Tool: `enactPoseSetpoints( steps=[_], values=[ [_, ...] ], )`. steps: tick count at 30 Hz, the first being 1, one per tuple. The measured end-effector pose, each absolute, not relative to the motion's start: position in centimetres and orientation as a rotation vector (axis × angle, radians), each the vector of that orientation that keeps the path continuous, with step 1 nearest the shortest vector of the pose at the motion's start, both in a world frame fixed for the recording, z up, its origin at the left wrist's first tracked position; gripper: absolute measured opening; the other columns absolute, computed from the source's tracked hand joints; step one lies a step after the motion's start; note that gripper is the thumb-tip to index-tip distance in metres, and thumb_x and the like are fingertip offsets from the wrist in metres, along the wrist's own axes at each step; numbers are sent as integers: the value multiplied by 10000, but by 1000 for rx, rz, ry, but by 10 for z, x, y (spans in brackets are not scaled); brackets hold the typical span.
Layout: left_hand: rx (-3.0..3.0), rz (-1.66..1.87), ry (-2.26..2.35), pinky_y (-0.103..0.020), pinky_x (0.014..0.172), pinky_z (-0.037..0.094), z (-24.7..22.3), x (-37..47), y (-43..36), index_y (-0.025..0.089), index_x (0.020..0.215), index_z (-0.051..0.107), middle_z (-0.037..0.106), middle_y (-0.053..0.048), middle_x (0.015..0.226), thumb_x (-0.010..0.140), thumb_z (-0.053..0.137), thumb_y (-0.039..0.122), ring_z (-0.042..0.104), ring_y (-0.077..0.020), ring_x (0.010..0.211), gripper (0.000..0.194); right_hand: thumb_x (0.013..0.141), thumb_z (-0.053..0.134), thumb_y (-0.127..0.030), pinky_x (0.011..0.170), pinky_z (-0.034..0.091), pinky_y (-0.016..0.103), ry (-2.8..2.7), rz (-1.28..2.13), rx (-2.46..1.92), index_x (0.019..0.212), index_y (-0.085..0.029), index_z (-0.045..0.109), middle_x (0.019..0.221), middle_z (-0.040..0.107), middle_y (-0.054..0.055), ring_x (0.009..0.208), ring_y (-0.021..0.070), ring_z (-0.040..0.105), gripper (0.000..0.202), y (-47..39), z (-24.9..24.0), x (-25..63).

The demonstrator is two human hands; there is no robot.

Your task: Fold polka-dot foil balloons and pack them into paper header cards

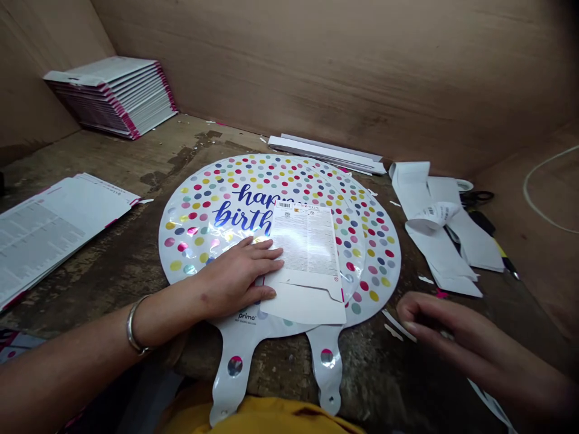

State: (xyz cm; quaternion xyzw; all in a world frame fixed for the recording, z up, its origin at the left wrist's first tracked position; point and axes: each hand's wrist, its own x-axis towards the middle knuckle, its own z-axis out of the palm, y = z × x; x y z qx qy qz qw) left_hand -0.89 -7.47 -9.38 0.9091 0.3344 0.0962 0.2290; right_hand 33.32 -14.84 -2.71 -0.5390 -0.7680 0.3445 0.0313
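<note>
Left fingers, slightly spread, touch the packet — right fingers curl.

The surface offers a passage between the balloons and the box stack; the gap narrows toward the flat cards. The left hand blocks the flat box's left edge; its right edge is accessible. Paper strips obstruct the right rear. The wooden wall limits rearward reach.

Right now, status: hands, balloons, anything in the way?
Left hand spread, touching printed packet. Right hand curled, off dotted balloons. Packet lies atop balloons, partly covering them. Paper scraps near right hand.
</note>
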Motion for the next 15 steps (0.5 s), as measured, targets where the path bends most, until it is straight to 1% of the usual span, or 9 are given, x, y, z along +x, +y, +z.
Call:
enactPoseSetpoints(
  steps=[2, 3, 4, 7, 9, 13, 15],
  values=[
    [2510, 253, 927, -468, 1103, 187, -93, -8, -74, 262, 1313, 470, 444, -34, 1406, 850, 561, 433, 312, -246, 1344, 501, 901, 444, -250, 658, 471, 292, -2366, 809, -1644, 827, -264, 528, 820, 594, 61, 737, 175, 569, 112, -147, -33, 316],
    [2514, 252, 930, -465, 1103, 189, -92, -8, -74, 261, 1314, 469, 443, -35, 1406, 851, 561, 434, 315, -245, 1342, 503, 894, 453, -225, 717, 471, 312, -2395, 697, -1563, 865, -250, 543, 867, 599, 61, 796, 181, 575, 98, -142, -39, 300],
    [2517, 253, 930, -462, 1104, 191, -92, -7, -74, 261, 1313, 471, 444, -35, 1405, 851, 560, 436, 319, -244, 1340, 502, 893, 443, -191, 751, 468, 317, -2447, 667, -1478, 901, -234, 552, 920, 599, 60, 838, 178, 575, 117, -135, -45, 281],
    [2515, 248, 931, -461, 1104, 195, -91, -7, -76, 253, 1301, 487, 453, -36, 1398, 850, 561, 439, 331, -244, 1334, 494, 873, 471, -157, 720, 462, 291, -2621, 658, -1305, 974, -201, 565, 971, 590, 57, 850, 168, 572, 145, -108, -59, 231],
    [2510, 253, 933, -462, 1104, 198, -91, -7, -77, 245, 1292, 497, 455, -38, 1397, 848, 563, 440, 334, -243, 1332, 490, 857, 503, -156, 718, 454, 284, -2708, 641, -1250, 990, -188, 570, 987, 589, 57, 853, 166, 572, 153, -95, -64, 215],
    [2500, 275, 933, -462, 1103, 198, -92, -7, -76, 245, 1292, 497, 457, -46, 1394, 846, 569, 431, 339, -245, 1330, 489, 862, 496, -154, 697, 431, 255, -2775, 640, -1167, 909, -178, 582, 944, 587, 38, 796, 139, 561, 101, -82, -67, 211],
    [2498, 273, 934, -464, 1104, 195, -92, -7, -76, 248, 1286, 503, 458, -44, 1394, 844, 573, 430, 339, -245, 1330, 483, 871, 473, -153, 668, 418, 248, -2787, 629, -1143, 883, -179, 579, 920, 580, 33, 764, 133, 549, 110, -80, -68, 210]
  ],
)
